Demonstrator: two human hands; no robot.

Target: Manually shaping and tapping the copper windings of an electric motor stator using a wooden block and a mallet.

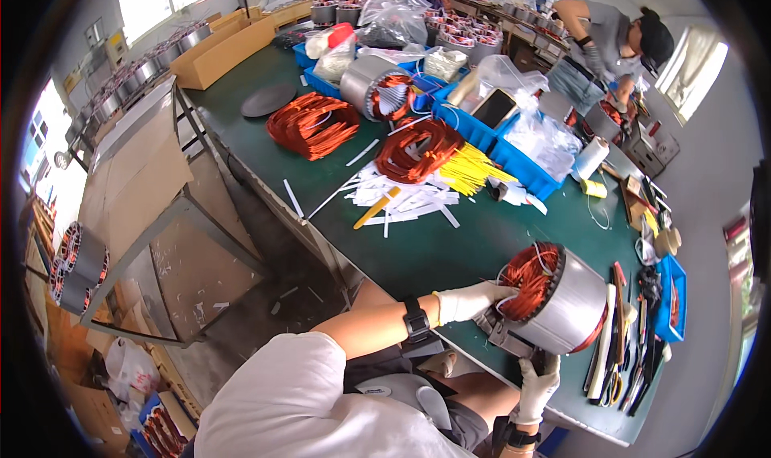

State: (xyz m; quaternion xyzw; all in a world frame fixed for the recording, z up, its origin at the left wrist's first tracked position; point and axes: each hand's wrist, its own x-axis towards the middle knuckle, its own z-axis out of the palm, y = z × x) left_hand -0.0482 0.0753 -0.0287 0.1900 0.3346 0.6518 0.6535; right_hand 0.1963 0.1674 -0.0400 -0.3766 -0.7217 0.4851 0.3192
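A motor stator (566, 301), a silvery metal cylinder with copper windings (530, 277) bulging from its left end, lies on its side near the table's front edge. Under it shows a grey metal support (506, 339). My left hand (470, 301), in a white glove, reaches in from the left with its fingers closed at the windings; some fingertips are hidden. Below the cylinder, my gloved right hand (538, 386) has its fingers bent up against the stator's lower edge by the support. White thread or strip pokes out among the copper wires.
Copper coils (418, 149), white paper strips (393, 197) and yellow sleeves (474, 169) lie farther back on the green table (401, 253). Blue bins (530, 169) stand behind. Hand tools (622, 345) and a small blue bin (671, 297) are at right. A co-worker (602, 48) bends over another stator.
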